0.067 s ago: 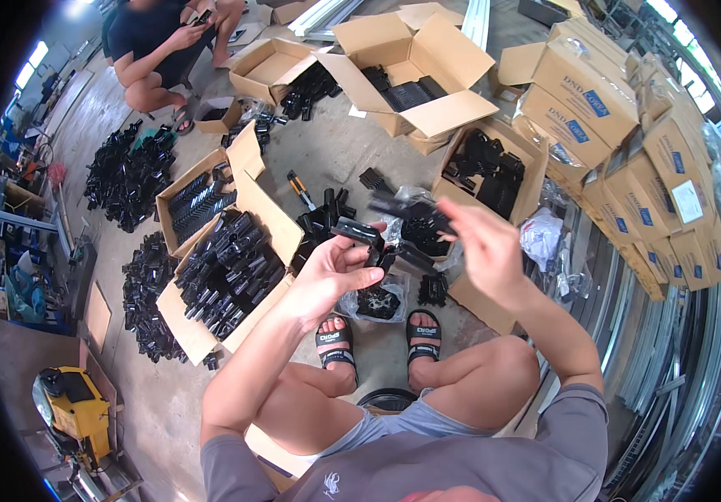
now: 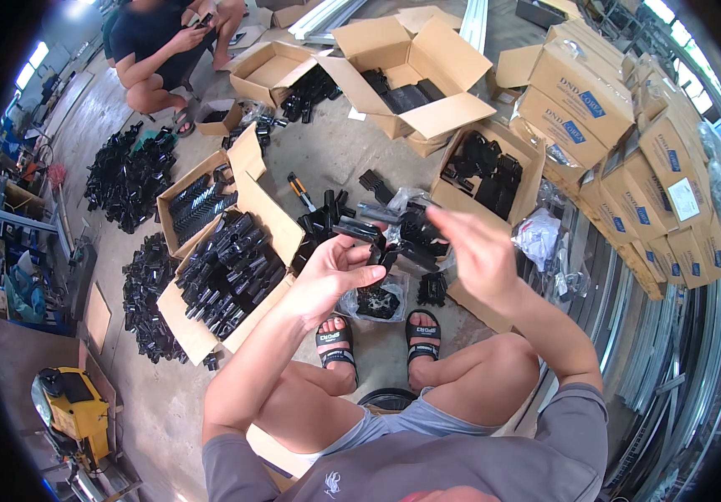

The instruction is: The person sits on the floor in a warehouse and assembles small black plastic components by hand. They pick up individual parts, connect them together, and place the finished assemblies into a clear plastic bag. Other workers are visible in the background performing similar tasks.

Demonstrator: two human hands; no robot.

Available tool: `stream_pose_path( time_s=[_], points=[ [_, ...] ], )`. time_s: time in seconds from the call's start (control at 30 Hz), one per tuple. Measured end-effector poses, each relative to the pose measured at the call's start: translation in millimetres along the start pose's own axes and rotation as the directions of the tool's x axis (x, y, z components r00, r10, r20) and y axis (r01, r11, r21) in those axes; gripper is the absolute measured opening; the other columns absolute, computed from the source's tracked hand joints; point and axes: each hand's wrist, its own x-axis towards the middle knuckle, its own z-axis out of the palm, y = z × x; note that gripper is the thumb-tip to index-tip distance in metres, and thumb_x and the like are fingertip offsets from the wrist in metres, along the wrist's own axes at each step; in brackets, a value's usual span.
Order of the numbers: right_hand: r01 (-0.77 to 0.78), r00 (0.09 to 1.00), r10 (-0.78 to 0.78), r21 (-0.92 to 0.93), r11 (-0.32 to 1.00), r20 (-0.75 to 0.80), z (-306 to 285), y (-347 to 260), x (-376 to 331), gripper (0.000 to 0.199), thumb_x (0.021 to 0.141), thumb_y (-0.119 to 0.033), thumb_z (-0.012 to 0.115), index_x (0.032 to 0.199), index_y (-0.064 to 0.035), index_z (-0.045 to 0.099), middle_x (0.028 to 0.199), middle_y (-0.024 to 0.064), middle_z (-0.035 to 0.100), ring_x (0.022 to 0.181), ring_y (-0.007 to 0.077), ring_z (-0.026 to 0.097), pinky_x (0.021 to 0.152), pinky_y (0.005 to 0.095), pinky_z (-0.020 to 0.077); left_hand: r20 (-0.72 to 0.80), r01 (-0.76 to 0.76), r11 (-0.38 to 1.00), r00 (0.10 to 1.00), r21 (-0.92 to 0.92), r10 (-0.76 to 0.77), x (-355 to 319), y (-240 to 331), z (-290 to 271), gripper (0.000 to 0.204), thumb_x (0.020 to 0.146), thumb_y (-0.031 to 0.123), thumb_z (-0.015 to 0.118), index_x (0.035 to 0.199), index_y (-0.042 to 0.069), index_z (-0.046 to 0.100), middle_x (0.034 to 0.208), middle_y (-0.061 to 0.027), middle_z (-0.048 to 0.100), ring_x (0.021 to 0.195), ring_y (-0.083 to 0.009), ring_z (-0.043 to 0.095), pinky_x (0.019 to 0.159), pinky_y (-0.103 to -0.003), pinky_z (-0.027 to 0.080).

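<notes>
The person sits low over a concrete floor [image 2: 335, 159], knees apart and feet in black sandals [image 2: 337, 339]. The left hand [image 2: 331, 272] is raised in front of the chest with its fingers [image 2: 359, 251] curled around a black plastic part [image 2: 359, 230], an oblong piece that sticks out above the thumb. The right hand [image 2: 479, 251] hovers just beside it, a little higher, blurred; its fingers [image 2: 452, 219] are spread and loosely bent toward the part, and whether they touch it cannot be told. Directly beyond the hands lies a small heap of the same black parts [image 2: 415, 234] with some clear plastic bags [image 2: 544, 234] near it, and a clear bag with dark pieces [image 2: 375, 299] sits between the hands and the feet. To the left, an open cardboard box [image 2: 231, 272] is packed with rows of black parts, with a second such box [image 2: 197, 201] behind it. More loose black pieces lie in piles on the floor [image 2: 126, 180] further left. To the right stands a stack of closed cartons [image 2: 628, 125]. At the upper left another person [image 2: 164, 46] crouches, well apart.
</notes>
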Motion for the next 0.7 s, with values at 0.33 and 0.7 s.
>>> stream_pose_path(
  time_s=[0.33,0.7],
  points=[
    [-0.382,0.891,0.077,0.648,0.659,0.448,-13,-60,-1,0.035,0.094,0.004,0.056,0.128,0.0024,0.063,0.139,0.0149,0.056,0.127,0.0225,0.054,0.107,0.0351,0.0414,0.063,-0.153,0.988,0.986,-0.023,0.154,-54,15,15,0.060,0.085,-0.010,0.068,0.141,0.001,0.049,0.104,0.0020,0.069,0.097,-0.0063,0.062,0.089,-0.025,0.049],
    [-0.391,0.919,0.350,0.317,0.864,0.180,21,-72,-8,0.020,0.100,-0.009,0.058,0.117,-0.0002,0.063,0.096,0.0128,0.071,0.084,0.0182,0.070,0.075,0.0291,0.0538,-0.106,-0.140,0.981,0.982,0.133,0.154,-44,-16,-12,0.044,0.082,-0.010,0.071,0.122,0.004,0.059,0.117,-0.0048,0.068,0.103,-0.0129,0.064,0.094,-0.027,0.050]
  ],
)
